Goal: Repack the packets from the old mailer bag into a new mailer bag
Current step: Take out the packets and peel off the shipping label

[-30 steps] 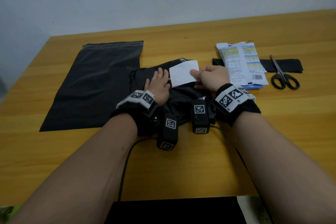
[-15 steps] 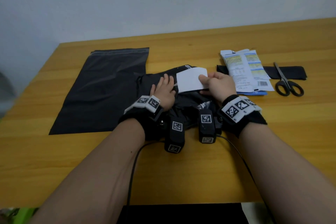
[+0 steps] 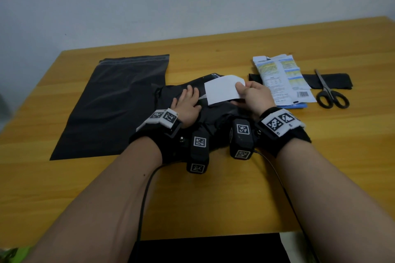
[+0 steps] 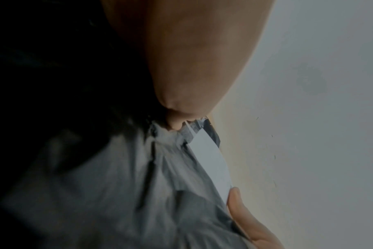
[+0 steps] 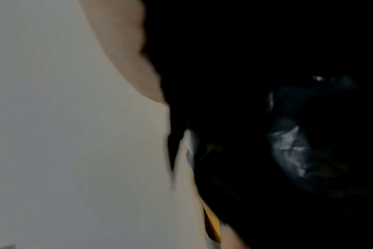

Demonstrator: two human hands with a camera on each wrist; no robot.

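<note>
On table, left hand fingers flat on old mailer bag, right hand fingers pinching white label, fingertips hidden.

1. The left hand lies palm down on the crumpled black plastic mailer bag, its fingers straight and pressed flat.
2. The right hand, just right of the left, pinches a white rectangular paper label between thumb and curled fingers.
3. Both forearms reach forward, wrists carrying black straps.
</note>
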